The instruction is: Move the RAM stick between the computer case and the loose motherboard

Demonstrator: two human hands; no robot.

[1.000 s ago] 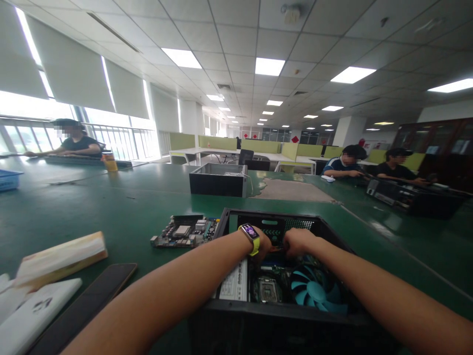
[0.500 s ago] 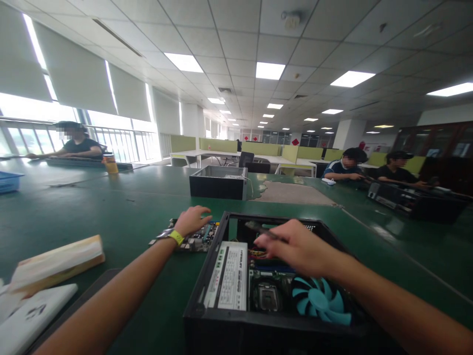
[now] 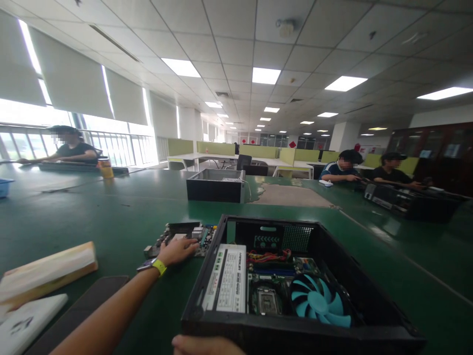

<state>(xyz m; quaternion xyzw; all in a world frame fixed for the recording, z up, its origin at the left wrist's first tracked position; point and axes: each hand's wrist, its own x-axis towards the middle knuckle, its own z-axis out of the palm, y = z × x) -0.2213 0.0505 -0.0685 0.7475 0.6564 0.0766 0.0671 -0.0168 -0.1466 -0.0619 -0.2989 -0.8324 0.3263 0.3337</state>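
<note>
Green tabletop point(image 3: 155, 204) extends between the black computer case point(image 3: 303, 340) and the grey-and-black chassis point(image 3: 216, 191) beyond; the motherboard point(image 3: 202, 232) lies flat just left of the case. Compared with half a second earlier, I find the right hand point(image 3: 207, 346) lowered to the case's near side, mostly out of frame, its grip indeterminable. My left hand point(image 3: 178, 250) sits lower, fingers loosely extended over the motherboard. Inside the open-topped case I record a white-labelled power supply point(image 3: 231, 278) and teal fan point(image 3: 321, 301).

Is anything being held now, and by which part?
I cannot tell: the left hand is over the dark rectangular circuit board; the right hand, partly cut off, is at the black boxy computer case.
</note>
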